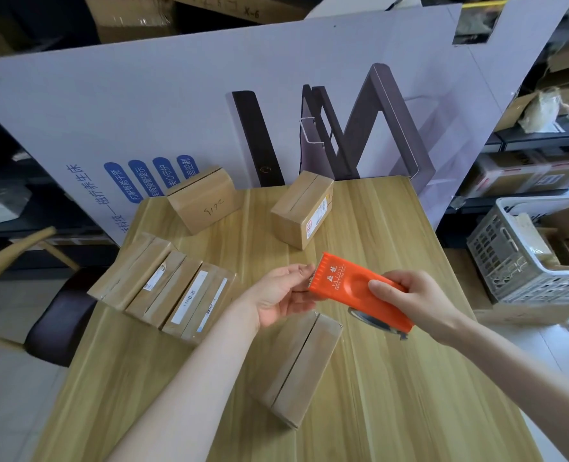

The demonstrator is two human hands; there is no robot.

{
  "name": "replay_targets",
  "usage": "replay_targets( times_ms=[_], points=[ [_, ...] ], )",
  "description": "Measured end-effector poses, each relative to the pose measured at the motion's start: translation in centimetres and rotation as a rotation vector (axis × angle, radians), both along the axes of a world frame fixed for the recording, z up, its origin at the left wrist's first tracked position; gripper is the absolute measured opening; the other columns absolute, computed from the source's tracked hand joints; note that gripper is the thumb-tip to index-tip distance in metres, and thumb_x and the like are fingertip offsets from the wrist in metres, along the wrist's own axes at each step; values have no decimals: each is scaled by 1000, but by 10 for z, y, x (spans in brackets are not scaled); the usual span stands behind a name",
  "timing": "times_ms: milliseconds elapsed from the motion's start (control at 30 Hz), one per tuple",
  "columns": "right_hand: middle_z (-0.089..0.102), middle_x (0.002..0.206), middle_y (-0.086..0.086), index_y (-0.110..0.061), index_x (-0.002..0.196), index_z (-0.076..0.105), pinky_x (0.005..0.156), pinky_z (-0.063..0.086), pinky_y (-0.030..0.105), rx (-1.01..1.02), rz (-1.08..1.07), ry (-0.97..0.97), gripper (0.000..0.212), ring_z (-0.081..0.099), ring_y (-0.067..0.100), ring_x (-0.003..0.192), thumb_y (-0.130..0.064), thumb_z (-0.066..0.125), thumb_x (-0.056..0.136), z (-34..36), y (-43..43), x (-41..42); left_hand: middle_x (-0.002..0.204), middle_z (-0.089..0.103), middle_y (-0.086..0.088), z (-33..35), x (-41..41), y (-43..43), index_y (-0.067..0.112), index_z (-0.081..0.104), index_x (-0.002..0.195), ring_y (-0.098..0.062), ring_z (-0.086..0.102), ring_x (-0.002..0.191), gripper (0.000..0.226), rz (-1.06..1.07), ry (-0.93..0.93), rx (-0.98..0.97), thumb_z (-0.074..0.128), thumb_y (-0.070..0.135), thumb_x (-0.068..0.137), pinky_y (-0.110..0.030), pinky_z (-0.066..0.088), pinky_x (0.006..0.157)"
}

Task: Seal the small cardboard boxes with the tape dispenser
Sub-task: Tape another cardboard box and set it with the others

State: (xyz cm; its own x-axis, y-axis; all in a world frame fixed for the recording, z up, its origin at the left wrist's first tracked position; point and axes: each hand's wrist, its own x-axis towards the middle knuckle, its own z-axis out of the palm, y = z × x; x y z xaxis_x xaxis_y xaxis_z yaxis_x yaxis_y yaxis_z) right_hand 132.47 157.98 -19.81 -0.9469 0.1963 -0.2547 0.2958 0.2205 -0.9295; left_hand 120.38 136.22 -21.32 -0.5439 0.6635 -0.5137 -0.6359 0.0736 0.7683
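Closest to the camera is a small cardboard box (296,368) lying flat on the wooden desk (393,378), top flaps meeting in a seam down the middle; both forearms reach in over it.

Just above that box, the right hand (406,295) has the orange tape dispenser (350,285) held up off the desk, thumb on top and the rest wrapped around the back end, so it's properly gripping it; the tape roll (370,320) peeks out underneath. The left hand (283,295) is palm-up at the other end, its fingers (301,271) loosely curved with the tips right against the toothed edge; honestly can't tell if they're pinching a tape end or just touching the plastic.

More boxes around: a row of flat boxes (166,285) sits side by side near the left edge of the desk, a few with white labels; at the far end there's a handwritten-on box (203,198) and, a bit apart to its right, a labelled box (305,208) with its flap seam on top.

Behind the desk stands a big printed cardboard panel (176,105); a grey plastic crate (510,261) with cardboard scraps inside sits off to the right; a wooden chair (56,315) with a dark seat is on the left.
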Motion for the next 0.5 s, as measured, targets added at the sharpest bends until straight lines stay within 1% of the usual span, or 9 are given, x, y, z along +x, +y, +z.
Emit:
replay_targets(
  times_ms=[67,100,167,233,300,333,433,500],
  points=[
    [61,51,4,-12,72,69,37,48,33,10,3,2,25,57,29,40,-29,67,90,-1,-1,0,80,73,-2,-2,0,-1,16,61,97,-15,72,75,18,8,8,-27,62,31,88,-24,56,56],
    [61,51,3,-12,72,69,37,48,33,19,3,4,25,57,26,39,-29,67,90,-1,-2,0,80,73,-2,-3,0,-1,16,62,97,-15,72,75,16,13,11,-39,59,31,90,-24,56,56],
    [61,50,1,-15,70,68,36,47,31,52,3,9,24,58,21,38,-28,68,90,-2,-2,0,85,74,-5,-2,-1,-2,16,65,95,-17,73,79,23,15,26,-46,60,37,88,-26,58,61],
    [61,49,0,-19,66,68,35,47,30,94,0,16,25,57,19,37,-28,69,89,-3,-1,0,88,74,-5,0,1,-3,15,67,96,-16,72,80,32,20,54,-52,66,41,78,-27,59,65],
    [61,49,0,-21,63,67,34,47,30,159,2,14,27,58,21,37,-31,70,88,-5,0,0,84,74,-2,-1,2,-4,11,69,98,-12,71,74,37,34,97,-100,71,36,71,-25,58,65],
    [61,50,0,-21,62,67,34,47,30,191,8,13,27,58,24,38,-32,71,87,-5,1,1,81,74,-2,-3,3,-4,9,69,99,-11,70,72,36,42,111,-124,72,32,71,-25,57,64],
    [64,53,3,-22,66,69,34,49,33,235,26,16,25,61,31,41,-35,71,86,-6,0,3,76,73,-3,-6,5,-5,7,70,98,-11,69,67,20,64,121,-146,69,21,84,-24,57,64],
    [63,54,5,-18,69,70,34,50,33,223,31,23,25,61,32,42,-36,71,86,-7,0,4,74,73,-2,-6,7,-5,8,69,97,-11,69,66,15,74,106,-136,66,19,88,-24,57,62]
  ],
)
